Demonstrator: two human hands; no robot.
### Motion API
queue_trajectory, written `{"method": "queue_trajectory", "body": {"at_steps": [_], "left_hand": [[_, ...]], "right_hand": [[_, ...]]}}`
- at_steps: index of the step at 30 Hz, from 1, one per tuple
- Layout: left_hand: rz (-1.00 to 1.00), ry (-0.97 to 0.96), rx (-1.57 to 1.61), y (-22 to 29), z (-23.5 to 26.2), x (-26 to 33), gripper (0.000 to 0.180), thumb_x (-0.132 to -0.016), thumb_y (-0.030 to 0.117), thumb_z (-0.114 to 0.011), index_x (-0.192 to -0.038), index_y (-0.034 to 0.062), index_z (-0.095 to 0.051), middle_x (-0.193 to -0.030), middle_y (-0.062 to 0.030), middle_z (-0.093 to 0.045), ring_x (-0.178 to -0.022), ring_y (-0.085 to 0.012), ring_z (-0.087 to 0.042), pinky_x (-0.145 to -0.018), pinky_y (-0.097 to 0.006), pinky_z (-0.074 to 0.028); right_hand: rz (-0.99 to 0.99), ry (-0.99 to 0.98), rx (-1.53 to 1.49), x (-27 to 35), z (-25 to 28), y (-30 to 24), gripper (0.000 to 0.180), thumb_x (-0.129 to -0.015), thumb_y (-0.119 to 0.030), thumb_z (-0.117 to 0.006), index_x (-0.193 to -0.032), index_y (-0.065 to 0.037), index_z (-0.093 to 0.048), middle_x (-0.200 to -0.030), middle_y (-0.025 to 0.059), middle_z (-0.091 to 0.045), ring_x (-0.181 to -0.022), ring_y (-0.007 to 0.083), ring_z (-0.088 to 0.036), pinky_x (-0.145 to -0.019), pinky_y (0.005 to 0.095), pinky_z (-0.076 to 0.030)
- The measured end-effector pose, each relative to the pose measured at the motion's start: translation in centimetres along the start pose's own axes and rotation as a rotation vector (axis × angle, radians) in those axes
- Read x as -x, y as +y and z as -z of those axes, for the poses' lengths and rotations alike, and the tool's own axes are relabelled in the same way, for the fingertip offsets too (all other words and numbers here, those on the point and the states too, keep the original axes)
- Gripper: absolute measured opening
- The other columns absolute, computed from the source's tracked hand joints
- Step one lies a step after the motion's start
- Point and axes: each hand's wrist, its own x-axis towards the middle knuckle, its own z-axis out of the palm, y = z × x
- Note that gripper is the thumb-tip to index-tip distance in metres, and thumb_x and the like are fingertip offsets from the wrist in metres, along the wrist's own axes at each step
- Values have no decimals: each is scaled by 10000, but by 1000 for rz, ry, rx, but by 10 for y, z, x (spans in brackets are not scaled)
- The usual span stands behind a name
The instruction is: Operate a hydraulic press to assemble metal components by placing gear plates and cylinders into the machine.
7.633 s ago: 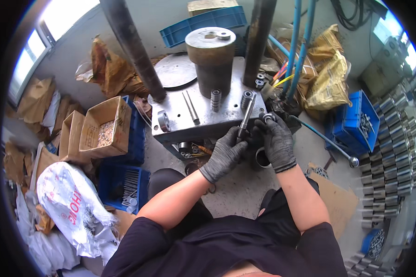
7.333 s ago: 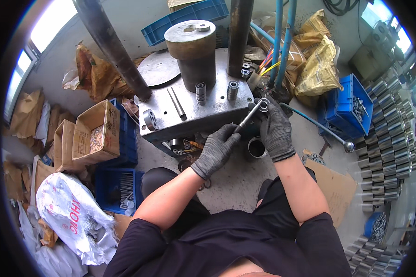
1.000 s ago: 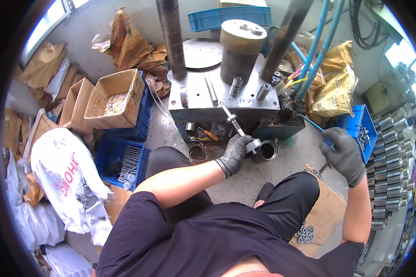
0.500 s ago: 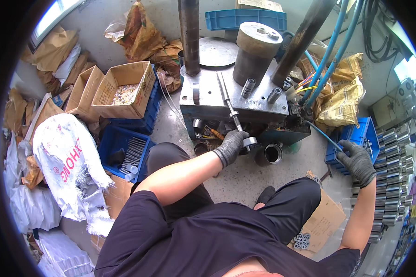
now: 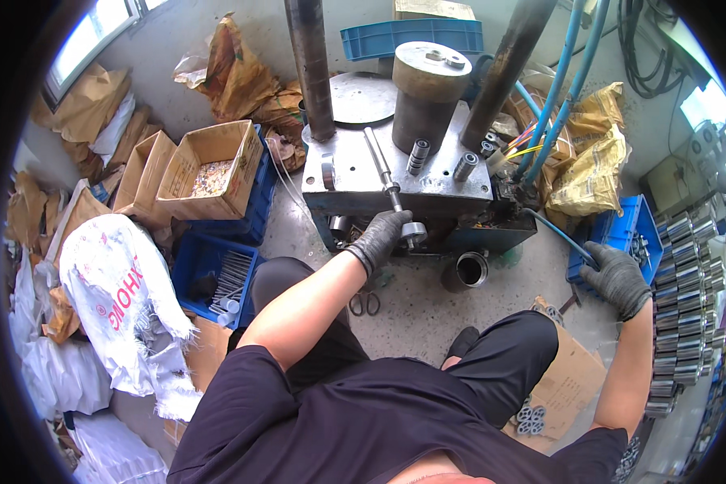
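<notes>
Our left hand (image 5: 385, 236), in a dark glove, has its fingers wrapped around a metal shaft (image 5: 394, 199). A pale round disc (image 5: 414, 230) sits on the near end of the shaft, just beside our fingers. The shaft slants away from us, at the front edge of the steel press plate (image 5: 351, 159). Its far end lines up with a thin rod (image 5: 370, 139), and we cannot tell where one stops.

Our right hand (image 5: 617, 281) is well off to the right, curled around the end of a blue lever (image 5: 565, 232).

It looks like we are at the step of holding the shaft ready while we have the lever in hand. We think the next move calls for a firm hold on the lever and a still left hand.

On the plate stand two little stacks of bearings, one left (image 5: 418, 157) and one right (image 5: 465, 166), and behind them is a big steel cylinder (image 5: 431, 89). A dark metal tube (image 5: 466, 273) is on the floor below. Far to the right are rows of shiny metal sleeves (image 5: 686, 290).
</notes>
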Motion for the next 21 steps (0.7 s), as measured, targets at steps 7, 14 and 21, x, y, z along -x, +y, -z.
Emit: {"method": "queue_trajectory", "body": {"at_steps": [7, 14, 21], "left_hand": [[-156, -21, -95, -6, 3, -12, 247, -1041, 255, -615, -1086, 16, -660, -940, -101, -730, -809, -211, -706, -779, -352, -572], [131, -38, 194, 8, 4, -28, 366, -1039, 404, -636, -1172, 63, -632, -921, -77, -686, -790, -231, -716, -662, -430, -593], [-159, 108, -241, -17, 8, -40, 294, -1070, 276, -611, -1172, 3, -643, -951, -104, -726, -834, -216, -733, -747, -365, -616]], "right_hand": [[39, 68, 8, 2, -1, 1, 488, -906, -341, -720, -1287, -38, -696, -1091, 228, -722, -1030, 404, -696, -919, 482, -551], [26, 53, -13, 3, 1, -2, 464, -903, -337, -716, -1259, -39, -708, -1067, 226, -721, -1018, 406, -696, -911, 485, -553], [41, 83, 11, 4, -2, 3, 398, -881, -326, -690, -1165, -51, -731, -1023, 232, -717, -984, 409, -698, -887, 507, -554]]}}
